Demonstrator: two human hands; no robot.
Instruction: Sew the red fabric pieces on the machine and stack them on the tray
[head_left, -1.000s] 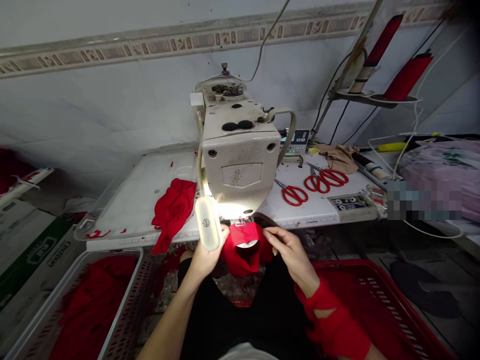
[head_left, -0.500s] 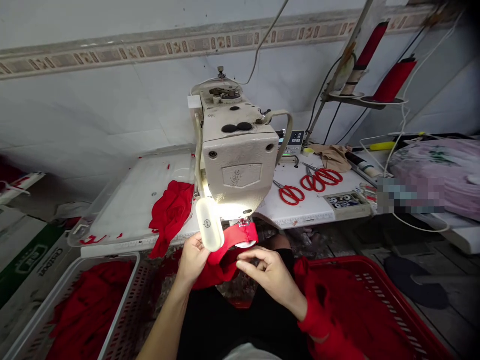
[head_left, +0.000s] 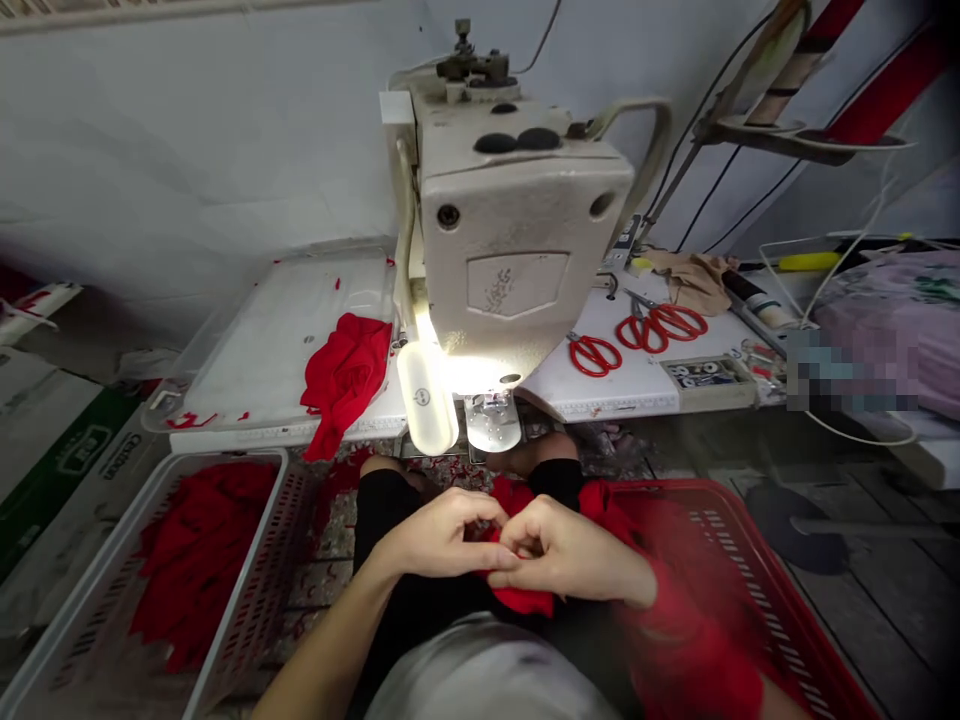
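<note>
Head view: red cloth (head_left: pixel 527 602) between and below left hand (head_left: pixel 448 535) and right hand (head_left: pixel 574 553), both pinching it

Sewing workshop: sewing machine (head_left: pixel 529 235), thread cones (head_left: pixel 892 92), 3 scissors (head_left: pixel 655 322), basket (head_left: pixel 268 548) of red cloth (head_left: pixel 202 550).

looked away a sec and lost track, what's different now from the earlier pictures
The red cloth has come off the sewing machine and been drawn back toward the wearer, uncovering the plate below the needle. The left hand and right hand now hold it close together. The scissors and white basket stayed put.
</note>
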